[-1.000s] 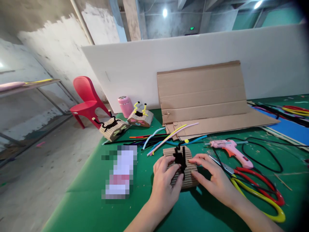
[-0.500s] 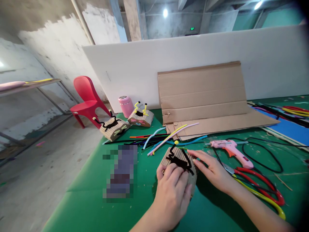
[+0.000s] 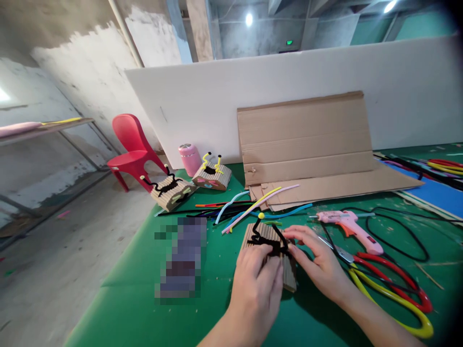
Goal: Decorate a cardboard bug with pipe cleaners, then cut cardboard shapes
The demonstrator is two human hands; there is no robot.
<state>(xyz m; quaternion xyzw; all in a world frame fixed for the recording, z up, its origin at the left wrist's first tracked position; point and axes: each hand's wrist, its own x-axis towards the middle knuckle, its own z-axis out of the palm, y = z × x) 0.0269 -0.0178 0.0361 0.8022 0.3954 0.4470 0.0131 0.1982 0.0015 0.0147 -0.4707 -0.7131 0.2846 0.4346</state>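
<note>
On the green tabletop (image 3: pixel 137 294), in front of the person, sits a small corrugated-cardboard craft (image 3: pixel 289 275), tan and closely ridged, with a fuzzy black patch (image 3: pixel 266 244) on top. Two black pipe-cleaner stalks stand there: the left kinked under a round yellow ball (image 3: pixel 261 216), the right straighter and slanted. The left hand (image 3: pixel 256 284) lies over the craft, fingers bent and close together, tips partly hidden. The right hand (image 3: pixel 316 255) brings thumb and forefinger, slightly parted, to the right stalk; whether they pinch it cannot be told. Metal-bladed scissors (image 3: pixel 390 289) with looped red-and-yellow handles lie nearby.
</note>
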